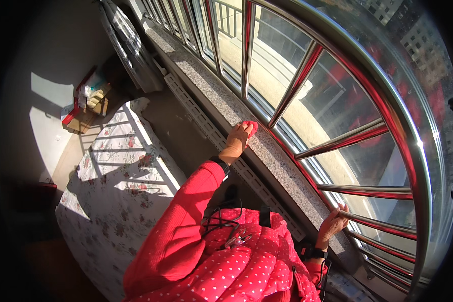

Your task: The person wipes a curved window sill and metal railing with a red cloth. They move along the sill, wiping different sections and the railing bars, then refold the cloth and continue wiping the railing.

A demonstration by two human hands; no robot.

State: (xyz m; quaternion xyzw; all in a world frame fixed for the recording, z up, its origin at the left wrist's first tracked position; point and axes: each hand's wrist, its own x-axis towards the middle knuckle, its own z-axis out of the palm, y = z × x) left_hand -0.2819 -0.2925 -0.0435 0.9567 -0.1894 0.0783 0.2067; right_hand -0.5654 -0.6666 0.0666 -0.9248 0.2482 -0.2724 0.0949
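My left hand (pixel 235 140) presses a folded red cloth (pixel 253 127) onto the speckled granite windowsill (pixel 283 168). The fingers cover most of the cloth, and only its far edge shows. Lower on the right, my right hand (pixel 331 223) grips the foot of a shiny steel bar (pixel 379 225) of the window railing, beside the bottom rail. Both wrists wear dark bands. The railing's polished top rail (pixel 409 136) curves across the right side, and the red of my clothes reflects in the bars.
A slotted radiator (pixel 190 109) runs below the sill. Behind my left arm stands a bed with a floral cover (pixel 113 211). Grey curtains (pixel 122 41) hang at the sill's far end. A cardboard box (pixel 82 121) with items sits beyond the bed. Black cables (pixel 219 223) lie against my vest.
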